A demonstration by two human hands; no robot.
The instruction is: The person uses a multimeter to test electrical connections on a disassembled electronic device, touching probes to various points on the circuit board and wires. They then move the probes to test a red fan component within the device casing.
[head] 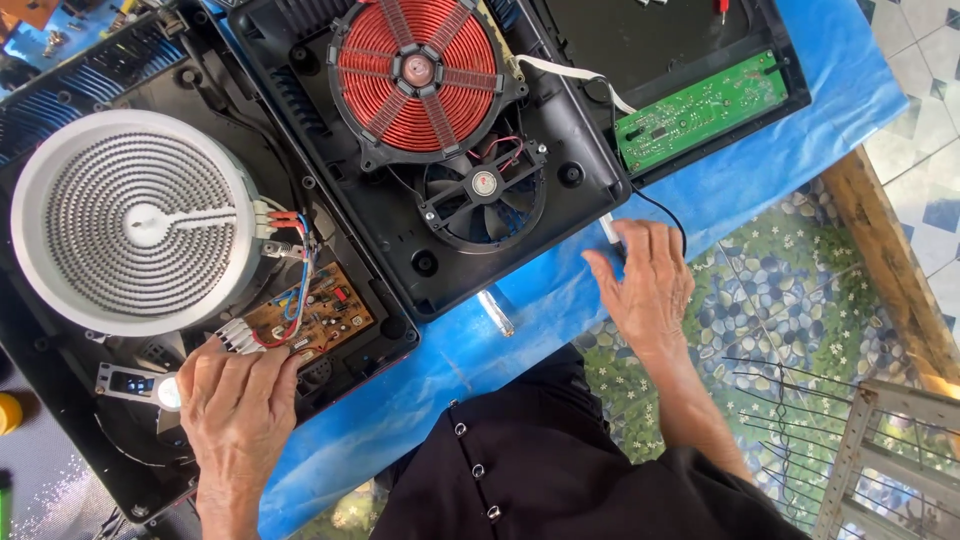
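Two opened cookers lie on a blue sheet (470,350). The left one holds a white round heating element (135,220) and a brown circuit board (310,315) with coloured wires. My left hand (235,400) rests on that cooker's front edge, fingertips touching the white connector beside the brown board. The right cooker has a red copper coil (418,70), a black fan (483,190) and a green circuit board (700,110). My right hand (645,285) lies flat, fingers spread, on the blue sheet by this cooker's corner, touching a slim white tool (610,232) and a black cable (665,212).
A small clear cylinder (496,312) lies on the blue sheet below the right cooker. A wooden table edge (885,260) runs at right, above a patterned floor. A metal wire rack (880,460) stands at the bottom right. A yellow object (8,412) sits at far left.
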